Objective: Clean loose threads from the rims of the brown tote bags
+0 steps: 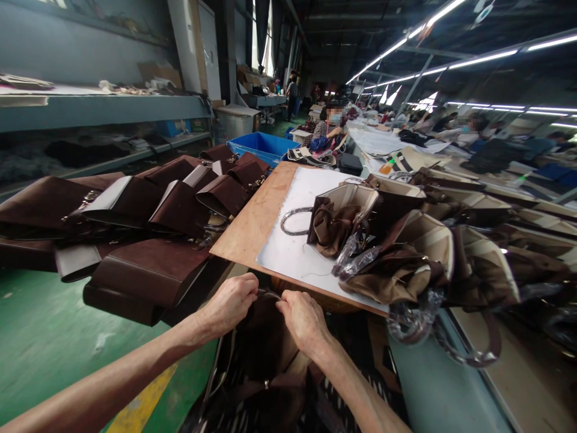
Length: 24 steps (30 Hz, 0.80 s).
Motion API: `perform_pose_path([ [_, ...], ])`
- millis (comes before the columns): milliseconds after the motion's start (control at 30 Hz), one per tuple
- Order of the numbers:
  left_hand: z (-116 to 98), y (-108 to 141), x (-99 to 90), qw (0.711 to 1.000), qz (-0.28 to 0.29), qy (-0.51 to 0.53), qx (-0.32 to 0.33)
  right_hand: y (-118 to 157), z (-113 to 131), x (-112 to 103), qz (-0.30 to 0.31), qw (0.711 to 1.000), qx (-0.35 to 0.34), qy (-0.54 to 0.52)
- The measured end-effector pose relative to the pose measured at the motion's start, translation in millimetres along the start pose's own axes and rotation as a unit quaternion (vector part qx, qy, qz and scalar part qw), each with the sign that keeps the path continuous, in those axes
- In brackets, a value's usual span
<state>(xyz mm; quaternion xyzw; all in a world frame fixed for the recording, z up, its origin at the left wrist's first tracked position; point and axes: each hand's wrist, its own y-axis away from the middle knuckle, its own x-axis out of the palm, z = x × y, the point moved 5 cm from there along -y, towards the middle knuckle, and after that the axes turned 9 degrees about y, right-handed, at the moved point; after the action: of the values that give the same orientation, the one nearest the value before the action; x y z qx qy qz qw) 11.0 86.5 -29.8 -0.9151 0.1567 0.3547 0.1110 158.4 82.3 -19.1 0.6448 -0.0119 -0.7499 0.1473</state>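
A dark brown handbag point(265, 343) sits low in front of me, its top edge upward. My left hand point(235, 304) is closed, pinching the bag's rim at the left. A short way to the right, my right hand point(303, 317) is closed too, with thumb and fingers on the same rim. Between the two hands a thin strip of the edge shows. The lower part of the bag lies in shadow over my lap, and its inner side is hard to make out.
Finished-looking brown bags point(144, 270) lie piled at the left. On a wooden board point(243, 222) with white paper point(293, 240), open bags point(406, 258) with tan lining crowd the right. A blue bin point(261, 144) and a seated person point(325, 129) are beyond.
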Motion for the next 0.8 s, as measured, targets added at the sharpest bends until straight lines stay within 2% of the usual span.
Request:
perform_pose_path([
  [100, 2, 1, 6.4, 0.999, -0.013, -0.036, -0.015, -2, -5, 3, -0.007, 1.0, -0.007, -0.008],
  [233, 6, -1, 12.6, 0.999, -0.01, -0.031, -0.027, -6, -11, 6, 0.002, 0.999, -0.006, -0.031],
  [500, 10, -13, 9.0, 0.996, -0.041, -0.019, -0.078, -10, -14, 7, 0.005, 0.999, 0.0, -0.041],
  [667, 5, -12, 8.8, 0.999, -0.026, -0.004, -0.041, -10, -16, 9, 0.015, 0.999, -0.001, -0.045],
  [800, 8, -13, 6.6, 0.997, -0.045, -0.017, -0.066, -10, -15, 7, 0.019, 0.999, 0.003, -0.036],
])
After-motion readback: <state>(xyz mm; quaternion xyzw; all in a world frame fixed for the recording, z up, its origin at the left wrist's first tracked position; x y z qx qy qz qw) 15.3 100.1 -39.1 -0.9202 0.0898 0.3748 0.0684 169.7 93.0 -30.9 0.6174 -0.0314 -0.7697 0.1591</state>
